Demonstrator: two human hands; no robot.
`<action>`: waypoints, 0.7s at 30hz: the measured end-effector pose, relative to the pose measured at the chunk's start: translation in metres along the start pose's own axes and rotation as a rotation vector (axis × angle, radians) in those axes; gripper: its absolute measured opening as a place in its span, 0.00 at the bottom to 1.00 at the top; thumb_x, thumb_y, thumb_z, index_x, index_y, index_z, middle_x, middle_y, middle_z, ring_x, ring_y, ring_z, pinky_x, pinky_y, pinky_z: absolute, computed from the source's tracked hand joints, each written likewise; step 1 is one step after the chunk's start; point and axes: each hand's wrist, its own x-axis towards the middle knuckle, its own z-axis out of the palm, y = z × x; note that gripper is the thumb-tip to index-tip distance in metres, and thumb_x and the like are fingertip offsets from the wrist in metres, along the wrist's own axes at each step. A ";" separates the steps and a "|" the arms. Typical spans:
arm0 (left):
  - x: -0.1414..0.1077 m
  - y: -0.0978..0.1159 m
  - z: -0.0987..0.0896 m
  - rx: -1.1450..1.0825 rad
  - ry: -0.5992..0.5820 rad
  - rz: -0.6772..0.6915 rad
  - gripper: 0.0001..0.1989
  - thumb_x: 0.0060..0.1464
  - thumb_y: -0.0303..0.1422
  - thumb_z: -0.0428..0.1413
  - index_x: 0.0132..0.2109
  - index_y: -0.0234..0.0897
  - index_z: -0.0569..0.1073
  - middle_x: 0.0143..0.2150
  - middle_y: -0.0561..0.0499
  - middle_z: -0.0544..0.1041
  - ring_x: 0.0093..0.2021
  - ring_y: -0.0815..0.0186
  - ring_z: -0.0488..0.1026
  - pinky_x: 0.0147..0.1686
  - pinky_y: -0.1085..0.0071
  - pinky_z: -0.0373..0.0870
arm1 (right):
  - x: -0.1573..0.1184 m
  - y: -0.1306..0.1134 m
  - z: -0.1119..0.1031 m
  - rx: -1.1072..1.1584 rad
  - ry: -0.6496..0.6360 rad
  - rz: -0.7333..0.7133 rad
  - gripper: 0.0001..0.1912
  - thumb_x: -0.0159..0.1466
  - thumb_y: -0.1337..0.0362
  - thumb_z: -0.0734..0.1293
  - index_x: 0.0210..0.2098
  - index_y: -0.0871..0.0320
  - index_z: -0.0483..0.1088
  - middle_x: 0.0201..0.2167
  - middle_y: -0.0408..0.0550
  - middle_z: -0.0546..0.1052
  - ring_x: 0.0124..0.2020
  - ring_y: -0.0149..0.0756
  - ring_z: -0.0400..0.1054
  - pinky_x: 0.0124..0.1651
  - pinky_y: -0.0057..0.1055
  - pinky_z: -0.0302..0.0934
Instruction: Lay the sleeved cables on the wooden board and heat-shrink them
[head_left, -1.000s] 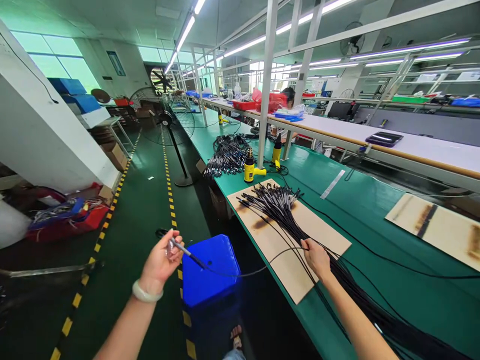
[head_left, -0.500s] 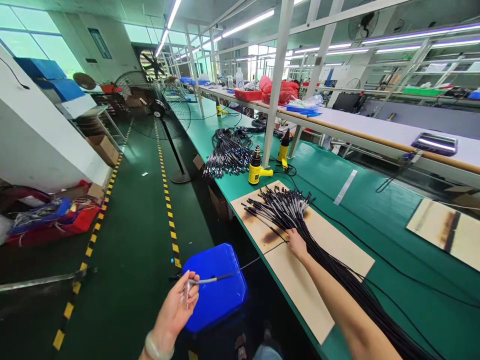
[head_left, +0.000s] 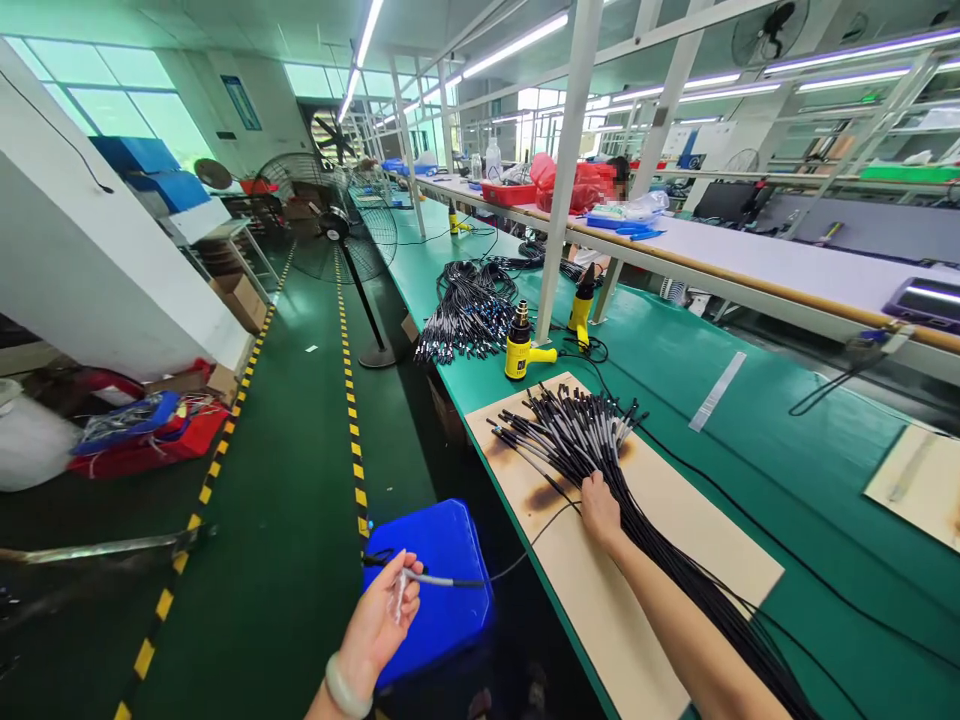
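My left hand (head_left: 386, 610) is closed on the grey-sleeved end of a thin black cable (head_left: 450, 581), above a blue stool-like box top (head_left: 439, 635). A small clear plastic piece also shows in its palm. The cable curves up to the bench, toward my right hand (head_left: 600, 510). That hand is closed around part of a thick bundle of black cables (head_left: 645, 540), just below their fanned-out grey and black sleeved ends (head_left: 577, 425). The bundle lies across a scorched wooden board (head_left: 555, 555), running toward the lower right.
A yellow heat gun (head_left: 519, 350) stands nozzle-up beyond the board, with a second heat gun (head_left: 582, 310) behind it. Another cable heap (head_left: 465, 315) lies farther along the green bench. Metal posts (head_left: 562, 180) rise from the bench. A floor fan (head_left: 352, 270) stands in the aisle.
The view has shifted slightly left, so things sit farther right in the picture. Both hands keep their holds on the cable and the bundle.
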 end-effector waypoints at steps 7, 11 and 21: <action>0.003 -0.018 0.021 0.181 -0.026 0.067 0.08 0.59 0.27 0.51 0.32 0.32 0.70 0.22 0.51 0.71 0.13 0.78 0.59 0.11 0.82 0.51 | -0.011 0.021 -0.012 0.203 0.078 -0.039 0.12 0.69 0.66 0.53 0.43 0.62 0.66 0.38 0.56 0.73 0.39 0.40 0.70 0.39 0.31 0.62; 0.010 -0.040 0.049 0.422 -0.155 0.077 0.10 0.51 0.34 0.61 0.33 0.30 0.72 0.21 0.52 0.71 0.13 0.79 0.58 0.12 0.82 0.48 | -0.040 0.024 -0.020 0.427 0.111 -0.223 0.14 0.69 0.60 0.52 0.36 0.58 0.65 0.29 0.47 0.74 0.30 0.35 0.70 0.35 0.28 0.61; 0.030 -0.133 0.134 0.888 -0.428 -0.144 0.22 0.38 0.47 0.64 0.28 0.32 0.70 0.13 0.55 0.66 0.09 0.79 0.49 0.13 0.77 0.33 | -0.125 0.012 -0.025 0.471 0.305 -0.673 0.08 0.66 0.65 0.56 0.34 0.57 0.64 0.25 0.44 0.72 0.24 0.32 0.68 0.28 0.26 0.58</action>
